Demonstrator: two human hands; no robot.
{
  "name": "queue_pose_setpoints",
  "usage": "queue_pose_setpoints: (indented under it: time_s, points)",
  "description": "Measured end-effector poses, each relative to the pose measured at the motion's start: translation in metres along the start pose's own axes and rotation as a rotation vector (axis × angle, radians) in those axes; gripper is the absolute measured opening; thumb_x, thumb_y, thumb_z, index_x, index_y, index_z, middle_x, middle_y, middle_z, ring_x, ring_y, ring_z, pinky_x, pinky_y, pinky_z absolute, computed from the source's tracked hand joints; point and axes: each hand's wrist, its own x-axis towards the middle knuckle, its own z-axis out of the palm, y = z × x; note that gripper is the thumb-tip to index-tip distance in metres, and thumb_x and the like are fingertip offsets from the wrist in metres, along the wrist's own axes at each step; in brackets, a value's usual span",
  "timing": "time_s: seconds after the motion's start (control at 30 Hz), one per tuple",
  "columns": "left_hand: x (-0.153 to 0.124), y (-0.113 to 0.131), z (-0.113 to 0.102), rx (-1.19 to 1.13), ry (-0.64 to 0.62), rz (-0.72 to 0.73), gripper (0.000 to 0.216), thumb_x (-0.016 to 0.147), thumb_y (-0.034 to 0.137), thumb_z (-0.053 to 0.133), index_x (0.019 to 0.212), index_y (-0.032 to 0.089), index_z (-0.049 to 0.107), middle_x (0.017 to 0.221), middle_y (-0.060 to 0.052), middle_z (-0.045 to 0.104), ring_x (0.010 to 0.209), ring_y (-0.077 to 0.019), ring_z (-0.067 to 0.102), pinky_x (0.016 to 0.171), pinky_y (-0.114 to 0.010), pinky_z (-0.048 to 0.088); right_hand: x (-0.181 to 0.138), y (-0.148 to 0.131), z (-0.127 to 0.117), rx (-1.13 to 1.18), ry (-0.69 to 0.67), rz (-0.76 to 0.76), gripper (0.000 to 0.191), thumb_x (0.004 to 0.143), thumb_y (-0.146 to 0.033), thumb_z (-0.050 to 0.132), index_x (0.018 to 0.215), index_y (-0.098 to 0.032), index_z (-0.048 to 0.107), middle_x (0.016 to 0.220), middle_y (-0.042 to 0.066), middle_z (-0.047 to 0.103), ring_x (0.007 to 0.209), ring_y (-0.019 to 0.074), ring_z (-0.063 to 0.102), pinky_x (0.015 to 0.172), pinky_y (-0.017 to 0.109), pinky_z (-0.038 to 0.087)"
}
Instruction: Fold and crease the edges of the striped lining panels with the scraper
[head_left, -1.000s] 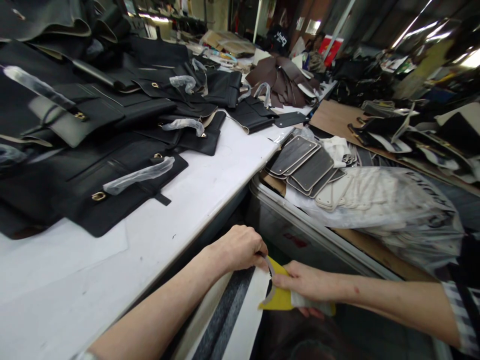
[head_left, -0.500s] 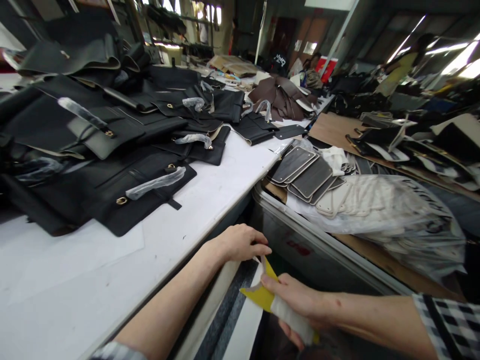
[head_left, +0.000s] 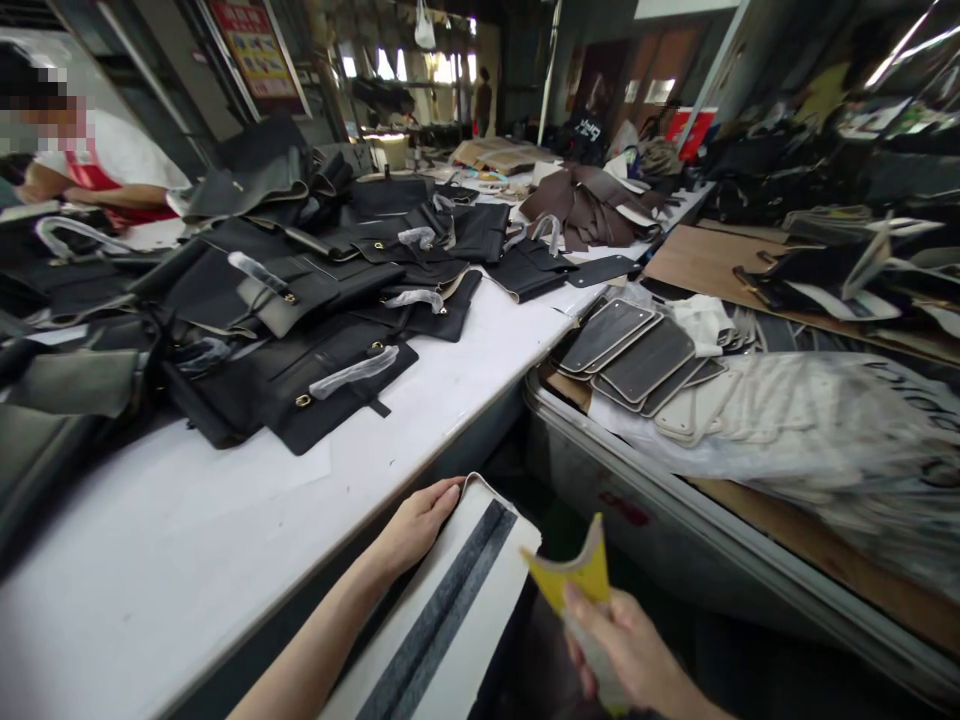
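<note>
A long off-white panel (head_left: pixel 491 575) with two dark grey strips down its middle lies slanted in front of me, below the table's edge. My left hand (head_left: pixel 421 522) is closed on the panel's left edge near its curled top end; some fingertips are hidden there. To the right of the panel, my right hand (head_left: pixel 619 640) grips a yellow tool (head_left: pixel 574 568) with a deep curved notch and two pointed tips. Its pale handle is wrapped in something whitish and partly covered by my fingers. The tool is held up, apart from the panel, and slightly blurred.
Black bag pieces (head_left: pixel 330 380) with plastic-wrapped handles are heaped on the white table (head_left: pixel 247 560). Brown pieces (head_left: pixel 585 205) lie farther back. At right, a grey bin (head_left: pixel 600 460) bears dark panels (head_left: pixel 649 355) and a plastic bag (head_left: pixel 825 410). A person (head_left: pixel 124 175) works at far left.
My left hand has moved down and left, away from the tool, to the panel's edge. My right hand has drawn the yellow tool right, off the panel. The view has swung left.
</note>
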Motion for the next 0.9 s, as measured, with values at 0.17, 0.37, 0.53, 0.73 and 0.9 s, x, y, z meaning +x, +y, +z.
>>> queue_pose_setpoints:
  time_s: [0.17, 0.37, 0.53, 0.73, 0.9]
  points:
    - [0.000, -0.003, 0.004, -0.095, 0.012, -0.039, 0.055, 0.093, 0.056, 0.047, 0.134, 0.021, 0.058, 0.128, -0.004, 0.066, 0.119, -0.0271, 0.058, 0.108, -0.038, 0.038, 0.031, -0.025, 0.001, 0.247, 0.204, -0.133, 0.054, 0.072, -0.066, 0.070, 0.092, -0.016, 0.067, 0.057, -0.004, 0.051, 0.051, 0.0108, 0.047, 0.056, 0.024, 0.044]
    - [-0.004, 0.003, 0.008, -0.212, -0.025, -0.071, 0.055, 0.094, 0.058, 0.045, 0.132, 0.021, 0.060, 0.108, -0.003, 0.074, 0.099, -0.0248, 0.066, 0.091, -0.036, 0.049, 0.063, -0.021, 0.014, 0.259, 0.067, -0.121, 0.061, 0.066, -0.066, 0.075, 0.103, -0.018, 0.070, 0.097, 0.008, 0.072, 0.100, 0.0278, 0.065, 0.095, 0.037, 0.047]
    - [-0.005, 0.007, 0.011, -0.277, -0.032, -0.081, 0.056, 0.092, 0.059, 0.047, 0.126, 0.018, 0.065, 0.099, -0.004, 0.074, 0.091, -0.0236, 0.064, 0.087, -0.035, 0.048, 0.089, -0.040, 0.015, 0.369, -0.387, 0.221, 0.064, 0.079, -0.075, 0.054, 0.100, -0.017, 0.072, 0.094, 0.011, 0.073, 0.093, 0.0269, 0.068, 0.092, 0.040, 0.049]
    - [-0.005, 0.008, 0.011, -0.330, -0.036, -0.103, 0.058, 0.091, 0.061, 0.046, 0.120, 0.016, 0.067, 0.096, -0.005, 0.072, 0.098, -0.0262, 0.062, 0.088, -0.036, 0.046, 0.121, -0.081, 0.020, 0.187, -0.531, 0.166, 0.047, 0.076, -0.062, 0.068, 0.096, -0.019, 0.074, 0.103, 0.009, 0.072, 0.108, 0.0252, 0.062, 0.104, 0.037, 0.041]
    - [-0.003, 0.011, 0.008, -0.301, -0.029, -0.092, 0.058, 0.089, 0.063, 0.047, 0.112, 0.016, 0.070, 0.093, -0.004, 0.071, 0.091, -0.0242, 0.061, 0.087, -0.034, 0.045, 0.126, -0.094, 0.030, 0.047, -0.642, 0.095, 0.048, 0.073, -0.056, 0.073, 0.097, -0.015, 0.073, 0.088, 0.007, 0.072, 0.091, 0.0235, 0.066, 0.094, 0.038, 0.047]
